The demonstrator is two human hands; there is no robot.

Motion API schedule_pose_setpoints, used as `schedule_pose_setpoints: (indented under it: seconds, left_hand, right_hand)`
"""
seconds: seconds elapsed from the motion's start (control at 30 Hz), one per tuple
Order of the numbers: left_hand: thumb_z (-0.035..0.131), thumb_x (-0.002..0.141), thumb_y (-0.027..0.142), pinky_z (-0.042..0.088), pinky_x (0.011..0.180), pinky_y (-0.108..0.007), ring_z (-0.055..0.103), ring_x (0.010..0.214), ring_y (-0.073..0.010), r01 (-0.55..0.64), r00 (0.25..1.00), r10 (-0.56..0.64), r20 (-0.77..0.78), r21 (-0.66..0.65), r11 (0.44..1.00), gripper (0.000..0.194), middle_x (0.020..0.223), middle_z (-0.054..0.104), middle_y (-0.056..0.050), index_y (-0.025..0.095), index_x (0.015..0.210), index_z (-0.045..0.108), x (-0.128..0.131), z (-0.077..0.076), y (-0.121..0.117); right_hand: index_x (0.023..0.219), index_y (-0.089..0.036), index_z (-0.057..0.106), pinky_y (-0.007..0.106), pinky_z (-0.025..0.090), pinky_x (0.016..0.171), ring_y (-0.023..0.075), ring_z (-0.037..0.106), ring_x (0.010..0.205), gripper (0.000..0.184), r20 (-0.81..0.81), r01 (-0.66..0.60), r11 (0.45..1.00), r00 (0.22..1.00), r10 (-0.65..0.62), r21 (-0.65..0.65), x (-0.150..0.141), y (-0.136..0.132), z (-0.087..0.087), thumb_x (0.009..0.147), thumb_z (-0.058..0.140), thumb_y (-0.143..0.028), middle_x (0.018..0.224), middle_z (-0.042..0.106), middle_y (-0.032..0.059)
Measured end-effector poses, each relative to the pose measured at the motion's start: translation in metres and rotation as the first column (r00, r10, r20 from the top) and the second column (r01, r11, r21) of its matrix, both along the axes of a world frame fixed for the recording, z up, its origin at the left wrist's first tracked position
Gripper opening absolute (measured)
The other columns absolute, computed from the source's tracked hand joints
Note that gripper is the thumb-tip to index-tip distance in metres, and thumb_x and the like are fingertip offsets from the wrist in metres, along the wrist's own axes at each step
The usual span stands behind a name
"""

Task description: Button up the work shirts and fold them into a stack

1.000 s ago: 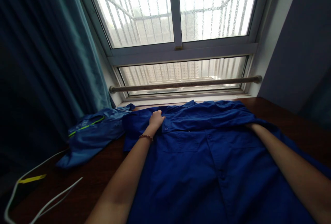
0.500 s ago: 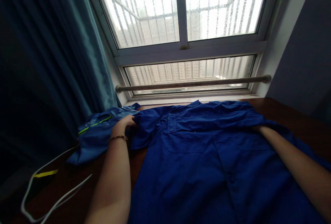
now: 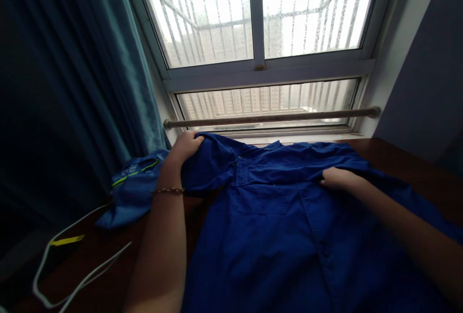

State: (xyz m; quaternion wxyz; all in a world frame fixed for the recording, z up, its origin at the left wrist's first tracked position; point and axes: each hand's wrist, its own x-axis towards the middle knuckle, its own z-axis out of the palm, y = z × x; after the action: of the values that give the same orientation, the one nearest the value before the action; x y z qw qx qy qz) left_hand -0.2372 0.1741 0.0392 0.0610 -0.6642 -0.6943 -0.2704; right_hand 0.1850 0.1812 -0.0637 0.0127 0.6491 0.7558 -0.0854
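Note:
A royal blue button-up shirt lies spread on a dark wooden table under the window. My left hand, a beaded bracelet on its wrist, grips the shirt's left sleeve and holds it lifted off the table. My right hand rests on the chest of the shirt near the right shoulder, fingers curled into the cloth. A chest pocket with a button shows between the two hands.
A second, lighter blue garment with a yellow-green stripe lies bunched at the table's left. A white cable with a yellow tag loops at the near left. A teal curtain hangs left; a metal rail crosses the window sill.
My left hand moved from the collar out to the left sleeve and lifted it. My right hand came out from under the folded cloth and now lies on the chest.

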Motion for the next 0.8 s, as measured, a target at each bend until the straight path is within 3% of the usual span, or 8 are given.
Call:
schedule_pose_setpoints:
  seconds: [0.07, 0.13, 0.23, 0.3, 0.4, 0.5, 0.63, 0.8]
  left_hand:
    - [0.047, 0.074, 0.032, 0.046, 0.069, -0.029, 0.06, 0.079, -0.0212, 0.217, 0.966, -0.194, 0.174, -0.13, 0.967, 0.033, 0.087, 0.066, -0.008, 0.011, 0.095, 0.062, 0.027, 0.002, -0.01]
    - [0.051, 0.073, 0.036, 0.047, 0.067, -0.027, 0.06, 0.08, -0.019, 0.478, 0.854, -0.375, 0.362, -0.26, 0.839, 0.042, 0.091, 0.065, -0.006, 0.015, 0.109, 0.055, 0.049, 0.004, -0.023]
    - [0.058, 0.07, 0.033, 0.045, 0.074, -0.025, 0.057, 0.093, -0.0173, 0.668, 0.73, -0.478, 0.488, -0.367, 0.647, 0.052, 0.106, 0.062, -0.005, 0.023, 0.12, 0.047, 0.062, 0.009, -0.037]
    - [0.058, 0.068, 0.028, 0.044, 0.078, -0.024, 0.055, 0.1, -0.0179, 0.609, 0.786, -0.444, 0.431, -0.417, 0.674, 0.05, 0.112, 0.059, -0.006, 0.022, 0.117, 0.049, 0.053, 0.01, -0.038]
    - [0.058, 0.062, 0.021, 0.047, 0.071, -0.023, 0.056, 0.096, -0.0209, 0.36, 0.931, -0.248, 0.266, -0.579, 0.731, 0.049, 0.109, 0.06, -0.008, 0.017, 0.11, 0.053, 0.028, 0.003, -0.024]
    - [0.06, 0.055, 0.018, 0.048, 0.062, -0.023, 0.06, 0.087, -0.0217, 0.209, 0.973, -0.063, 0.221, -0.736, 0.644, 0.062, 0.109, 0.059, -0.011, 0.019, 0.116, 0.048, 0.004, -0.018, -0.003]
    - [0.067, 0.052, 0.024, 0.047, 0.055, -0.026, 0.062, 0.07, -0.0209, 0.14, 0.962, 0.113, 0.25, -0.801, 0.581, 0.072, 0.098, 0.063, -0.013, 0.019, 0.12, 0.044, -0.005, -0.061, 0.025]
    - [0.073, 0.045, 0.031, 0.039, 0.044, -0.022, 0.053, 0.047, -0.015, 0.262, 0.924, 0.042, 0.379, -0.712, 0.651, 0.031, 0.052, 0.058, -0.003, 0.012, 0.066, 0.062, 0.004, -0.095, 0.038]
  right_hand:
    - [0.085, -0.013, 0.067, 0.031, 0.046, 0.07, 0.0238, 0.062, 0.08, 0.029, -0.051, -0.203, 0.977, 0.978, 0.2, -0.063, -0.024, -0.017, 0.007, 0.075, 0.056, -0.038, 0.083, 0.065, 0.0132]
    - [0.104, -0.019, 0.063, 0.028, 0.045, 0.075, 0.022, 0.061, 0.088, 0.038, -0.172, -0.421, 0.907, 0.895, 0.411, -0.027, -0.046, -0.037, 0.015, 0.08, 0.048, -0.044, 0.095, 0.065, 0.0099]
    - [0.116, -0.023, 0.054, 0.028, 0.044, 0.078, 0.0221, 0.059, 0.093, 0.041, -0.167, -0.499, 0.865, 0.849, 0.501, 0.056, -0.066, -0.058, 0.02, 0.081, 0.045, -0.043, 0.102, 0.063, 0.0091]
    - [0.115, -0.022, 0.054, 0.031, 0.045, 0.077, 0.0247, 0.058, 0.095, 0.04, -0.053, -0.469, 0.88, 0.88, 0.473, 0.073, -0.068, -0.058, 0.015, 0.08, 0.047, -0.041, 0.102, 0.062, 0.0112]
    - [0.113, -0.019, 0.054, 0.035, 0.046, 0.072, 0.0281, 0.058, 0.094, 0.038, 0.095, -0.426, 0.902, 0.903, 0.419, 0.076, -0.063, -0.047, 0.001, 0.08, 0.048, -0.037, 0.1, 0.061, 0.0134]
    - [0.111, -0.019, 0.053, 0.035, 0.046, 0.07, 0.028, 0.059, 0.092, 0.036, 0.123, -0.446, 0.89, 0.892, 0.434, 0.091, -0.061, -0.039, -0.009, 0.08, 0.047, -0.037, 0.098, 0.062, 0.0129]
    - [0.105, -0.018, 0.055, 0.035, 0.046, 0.071, 0.0271, 0.059, 0.092, 0.032, 0.114, -0.496, 0.864, 0.867, 0.486, 0.088, -0.064, -0.041, -0.011, 0.08, 0.047, -0.036, 0.096, 0.063, 0.0118]
    - [0.101, -0.017, 0.057, 0.035, 0.045, 0.073, 0.0279, 0.058, 0.093, 0.029, 0.106, -0.498, 0.865, 0.865, 0.491, 0.059, -0.066, -0.046, -0.009, 0.078, 0.05, -0.033, 0.096, 0.063, 0.0131]
